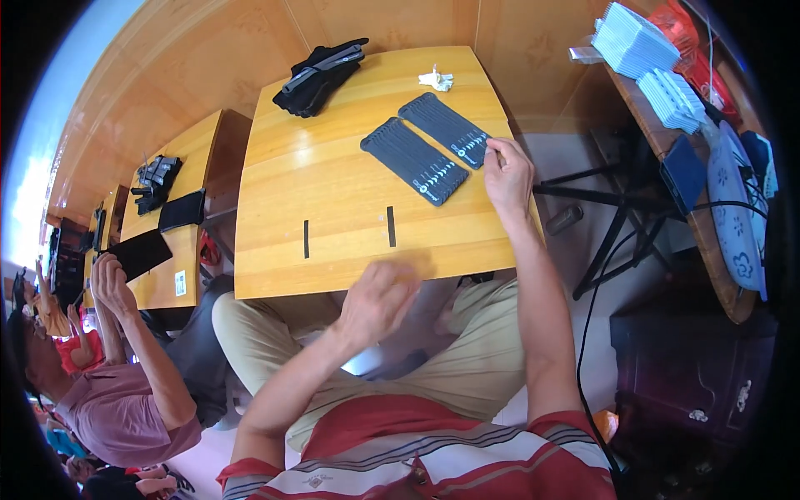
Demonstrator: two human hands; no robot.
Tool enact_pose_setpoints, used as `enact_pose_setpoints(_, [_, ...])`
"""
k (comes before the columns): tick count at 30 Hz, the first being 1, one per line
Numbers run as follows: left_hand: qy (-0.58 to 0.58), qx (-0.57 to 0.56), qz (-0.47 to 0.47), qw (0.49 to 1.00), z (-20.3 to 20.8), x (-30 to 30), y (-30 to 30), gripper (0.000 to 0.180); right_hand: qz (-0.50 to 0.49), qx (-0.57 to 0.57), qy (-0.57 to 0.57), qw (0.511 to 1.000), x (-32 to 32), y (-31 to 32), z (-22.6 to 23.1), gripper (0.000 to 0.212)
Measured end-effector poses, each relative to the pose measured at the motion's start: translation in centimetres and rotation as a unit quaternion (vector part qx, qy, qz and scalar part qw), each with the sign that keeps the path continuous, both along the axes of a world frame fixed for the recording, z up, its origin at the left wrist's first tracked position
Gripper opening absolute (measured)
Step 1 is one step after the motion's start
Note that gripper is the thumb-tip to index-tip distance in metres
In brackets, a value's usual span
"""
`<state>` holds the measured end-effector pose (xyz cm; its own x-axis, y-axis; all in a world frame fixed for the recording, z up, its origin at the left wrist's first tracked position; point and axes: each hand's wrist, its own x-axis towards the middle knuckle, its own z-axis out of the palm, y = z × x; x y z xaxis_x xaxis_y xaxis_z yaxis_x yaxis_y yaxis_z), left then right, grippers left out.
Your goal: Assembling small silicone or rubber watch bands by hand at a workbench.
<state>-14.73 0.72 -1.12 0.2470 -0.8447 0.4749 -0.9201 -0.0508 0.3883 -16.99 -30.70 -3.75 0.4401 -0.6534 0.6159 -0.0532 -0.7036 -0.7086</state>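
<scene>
Two fanned stacks of thin dark-grey flat pieces with white markings near their lower ends lie on the wooden table: the left stack (pixel 412 158) and the right stack (pixel 443 125). My right hand (pixel 510 177) is at the lower right corner of the right stack, fingers pinched on its edge. Whether one piece or several are between them is hidden. My left hand (pixel 382 298) hovers over the table's near edge, above my lap, its fingers smeared by motion. Two short black strips, a left one (pixel 306 239) and a right one (pixel 391 227), mark the tabletop.
A heap of black items (pixel 321 77) lies at the table's far left, a crumpled white scrap (pixel 436 79) at the far right. Right of me, a side table holds white stacked trays (pixel 637 42). At left, another person (pixel 125 400) holds a black sheet (pixel 140 254).
</scene>
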Motion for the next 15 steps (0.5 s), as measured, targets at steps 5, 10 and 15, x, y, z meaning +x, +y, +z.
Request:
enact_pose_setpoints(5, [0.055,0.051,0.069,0.995,-3.3,-3.2,7.8,0.021,-0.019,-0.090,0.018,0.996,-0.1,-0.3,-0.4,0.012])
enact_pose_setpoints(10, [0.108,0.101,0.215,0.965,-6.6,-3.7,14.7,0.018,0.003,-0.094,0.012,0.996,0.2,0.0,-0.4,0.012])
enact_pose_setpoints(15, [0.198,0.088,0.279,0.935,-7.0,-3.1,15.4,0.015,0.006,-0.087,-0.002,0.996,-0.2,0.0,-0.5,0.011])
